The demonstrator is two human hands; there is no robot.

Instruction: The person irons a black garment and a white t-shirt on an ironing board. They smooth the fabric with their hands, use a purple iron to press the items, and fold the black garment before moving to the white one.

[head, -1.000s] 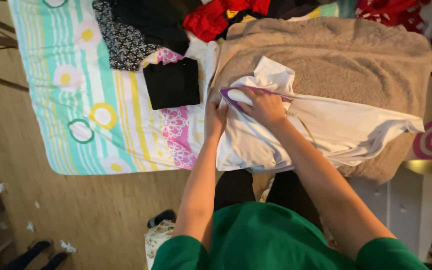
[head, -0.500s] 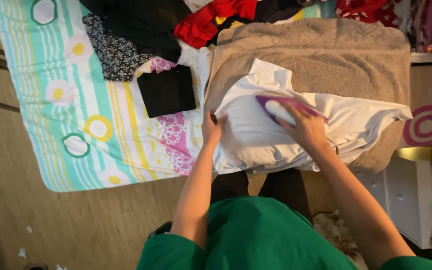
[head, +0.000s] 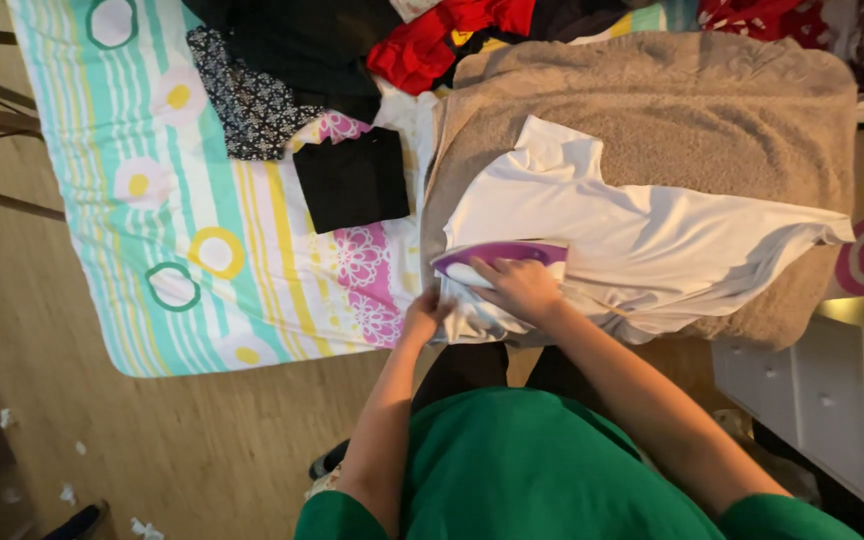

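White shirt lies spread on beige towel. Right hand clamped on purple-white iron at shirt's near-left edge; left hand pinches hem. Creases remain toward right; ironing looks partway done.

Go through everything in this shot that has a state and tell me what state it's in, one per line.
Purple and white iron: flat on the shirt, gripped by the right hand.
White shirt: spread out on the brown towel, creased near the hem.
Left hand: pinching the shirt's edge.
Black garment: folded, on the patterned sheet.
Red garment: crumpled in the pile.
White drawers: closed.
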